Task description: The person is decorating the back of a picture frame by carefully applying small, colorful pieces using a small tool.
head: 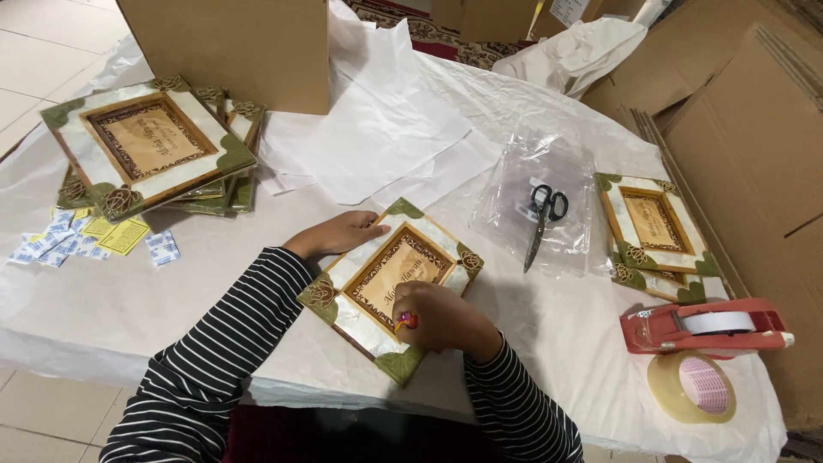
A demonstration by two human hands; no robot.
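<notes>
A decorative square frame (377,257) with a pale border, green corners and a carved wooden centre lies tilted on the table in front of me. My left hand (339,233) rests flat on its upper left edge. My right hand (446,319) sits on its lower right part, fingers closed on a small red and yellow object (405,321); I cannot tell what that object is.
A stack of similar frames (146,146) lies at far left beside small packets and yellow slips (94,238). Black scissors (542,219) rest on a clear plastic bag. Two more frames (656,236), a red tape dispenser (703,326) and a tape roll (693,386) sit right. Cardboard boxes (231,47) stand behind.
</notes>
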